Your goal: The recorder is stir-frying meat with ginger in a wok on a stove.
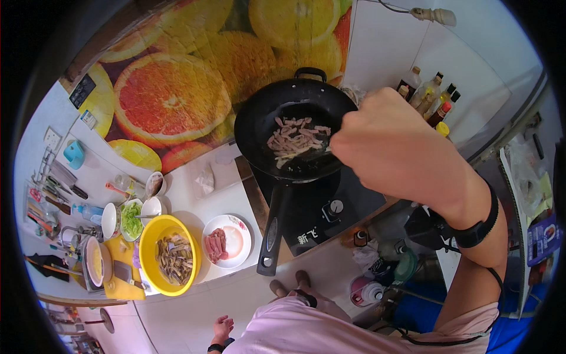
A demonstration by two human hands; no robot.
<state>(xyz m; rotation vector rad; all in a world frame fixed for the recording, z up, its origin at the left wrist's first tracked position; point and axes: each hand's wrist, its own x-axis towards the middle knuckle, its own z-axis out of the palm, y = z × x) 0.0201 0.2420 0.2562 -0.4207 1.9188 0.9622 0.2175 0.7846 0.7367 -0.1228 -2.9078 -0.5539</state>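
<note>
My right hand is raised over the right side of a black wok, its back towards me and its fingers curled under. Whether it holds anything is hidden. Strips of cooked, greyish meat lie in the wok, with a few pale yellow slivers at their near side. The wok sits on a black induction cooker with a knob, and its long handle points towards me. Down by my side hangs my left hand, empty, with fingers slightly apart.
Left of the cooker are a white plate with raw meat and a yellow basin of soaking brown strips. Beyond stand a bowl of chopped greens and a cleaver on a yellow cutting board. Sauce bottles line the right.
</note>
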